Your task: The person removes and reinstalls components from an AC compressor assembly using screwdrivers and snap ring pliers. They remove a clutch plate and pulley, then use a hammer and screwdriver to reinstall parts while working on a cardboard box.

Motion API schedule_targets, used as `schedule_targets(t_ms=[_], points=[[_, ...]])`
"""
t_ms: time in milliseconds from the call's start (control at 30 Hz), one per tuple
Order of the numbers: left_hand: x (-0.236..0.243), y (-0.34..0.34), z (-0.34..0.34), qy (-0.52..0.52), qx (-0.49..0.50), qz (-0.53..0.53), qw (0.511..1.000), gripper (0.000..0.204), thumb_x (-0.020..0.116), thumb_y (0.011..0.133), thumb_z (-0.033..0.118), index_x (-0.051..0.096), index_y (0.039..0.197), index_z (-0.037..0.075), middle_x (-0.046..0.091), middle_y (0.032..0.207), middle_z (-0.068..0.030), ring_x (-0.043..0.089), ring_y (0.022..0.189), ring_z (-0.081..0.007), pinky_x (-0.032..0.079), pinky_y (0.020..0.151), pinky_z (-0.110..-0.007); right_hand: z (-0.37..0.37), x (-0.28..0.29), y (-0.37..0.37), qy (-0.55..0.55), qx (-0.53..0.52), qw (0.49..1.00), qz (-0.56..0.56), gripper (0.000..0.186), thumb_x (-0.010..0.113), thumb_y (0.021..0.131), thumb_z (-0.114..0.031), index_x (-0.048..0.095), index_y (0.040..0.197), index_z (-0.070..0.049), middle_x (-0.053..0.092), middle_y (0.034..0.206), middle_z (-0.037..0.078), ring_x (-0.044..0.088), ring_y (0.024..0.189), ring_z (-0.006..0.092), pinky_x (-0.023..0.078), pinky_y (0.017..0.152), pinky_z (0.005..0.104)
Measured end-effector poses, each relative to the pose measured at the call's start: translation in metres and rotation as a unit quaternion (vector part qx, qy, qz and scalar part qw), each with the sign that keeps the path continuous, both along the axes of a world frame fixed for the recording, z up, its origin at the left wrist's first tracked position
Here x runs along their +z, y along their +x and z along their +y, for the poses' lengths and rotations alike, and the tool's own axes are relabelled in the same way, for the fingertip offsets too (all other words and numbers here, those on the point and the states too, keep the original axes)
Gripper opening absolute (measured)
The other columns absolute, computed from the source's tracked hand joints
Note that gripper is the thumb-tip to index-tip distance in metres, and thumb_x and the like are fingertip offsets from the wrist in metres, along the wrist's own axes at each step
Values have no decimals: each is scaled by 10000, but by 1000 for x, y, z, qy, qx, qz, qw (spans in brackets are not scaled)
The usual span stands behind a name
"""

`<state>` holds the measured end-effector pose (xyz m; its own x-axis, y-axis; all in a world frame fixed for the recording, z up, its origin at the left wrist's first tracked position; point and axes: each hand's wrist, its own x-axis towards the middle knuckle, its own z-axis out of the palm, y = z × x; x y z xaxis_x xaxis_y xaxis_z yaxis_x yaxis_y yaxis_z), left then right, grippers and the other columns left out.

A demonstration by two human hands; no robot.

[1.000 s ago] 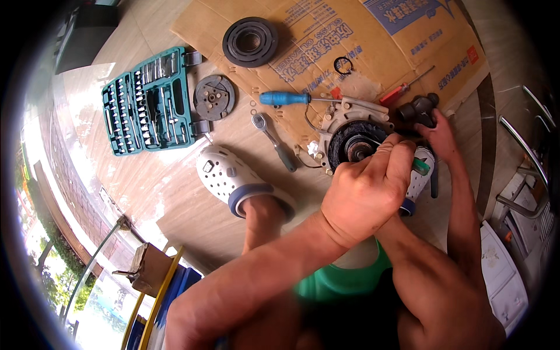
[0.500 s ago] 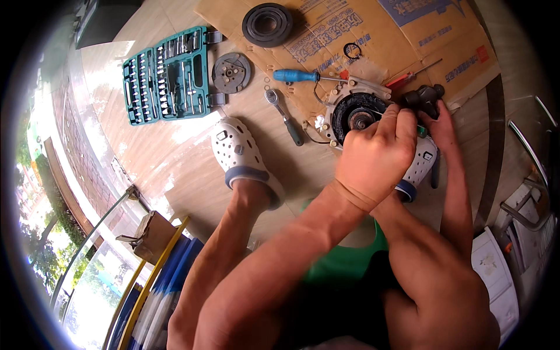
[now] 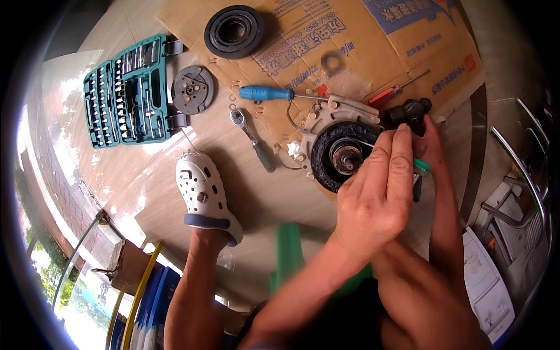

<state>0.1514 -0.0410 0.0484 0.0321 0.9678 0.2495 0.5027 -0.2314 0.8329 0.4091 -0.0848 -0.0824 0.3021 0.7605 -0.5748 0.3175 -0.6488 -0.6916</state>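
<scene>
My left hand (image 3: 376, 195) is closed around a green-handled screwdriver (image 3: 421, 167), whose thin shaft reaches over the black, greasy ring of a grey metal compressor housing (image 3: 326, 116). A dark threaded shaft end (image 3: 348, 164) stands in the middle of that ring. Just beyond, my right hand (image 3: 427, 143) is wrapped around a black hammer (image 3: 410, 114) near its head; my left hand partly hides the right hand's fingers and the hammer's handle. Beside the housing lies a blue-handled screwdriver (image 3: 265, 93), its shaft touching the top edge. A red-handled screwdriver (image 3: 385, 96) rests on the cardboard.
Flattened cardboard (image 3: 303, 23) carries a black pulley (image 3: 234, 32) and a small ring (image 3: 333, 62). To the left are a round metal clutch plate (image 3: 193, 90), a ratchet (image 3: 252, 139) and a green socket set case (image 3: 127, 93). My left shoe (image 3: 201, 186) stands on the floor.
The view has shifted, so the floor things sit farther left and lower. The hammer is slightly farther from the housing's hub. More of the green handle shows beside my left hand.
</scene>
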Motion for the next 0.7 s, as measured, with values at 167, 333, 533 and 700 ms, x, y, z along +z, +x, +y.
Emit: schedule_targets(t_ms=[167, 333, 533, 700], points=[[2, -13, 3, -19, -46, -24, 998, 499, 658, 814, -147, 660, 1308, -73, 721, 1139, -227, 755, 897, -307, 615, 764, -339, 7, 11, 5, -17, 64, 997, -42, 425, 789, 895, -101, 601, 1263, -3, 700, 1132, 89, 655, 1059, 170, 524, 939, 351], [1, -22, 7, 3, -101, 2, 995, 428, 714, 840, -42, 670, 1259, -112, 706, 1174, -253, 755, 913, -286, 622, 754, -330, 13, 9, 7, 78, 28, 996, -12, 437, 813, 880, -115, 602, 1247, -8, 697, 1075, 78, 656, 912, 148, 545, 796, 312], [-3, -12, 8, 31, -53, 4, 998, 281, 739, 876, -26, 702, 1146, -97, 735, 1044, -205, 751, 839, -246, 618, 713, -308, 51, 63, -6, -114, -12, 992, -44, 328, 782, 950, -308, 619, 1109, -72, 612, 816, -2, 516, 546, 61, 389, 464, 250], [-8, -8, 6, 48, -27, 8, 998, 238, 731, 871, -33, 705, 1100, -92, 737, 1008, -196, 746, 802, -226, 610, 677, -301, 46, 79, -10, -127, -40, 989, -61, 377, 730, 973, -436, 647, 995, -69, 524, 656, -33, 475, 490, 59, 364, 451, 253]])
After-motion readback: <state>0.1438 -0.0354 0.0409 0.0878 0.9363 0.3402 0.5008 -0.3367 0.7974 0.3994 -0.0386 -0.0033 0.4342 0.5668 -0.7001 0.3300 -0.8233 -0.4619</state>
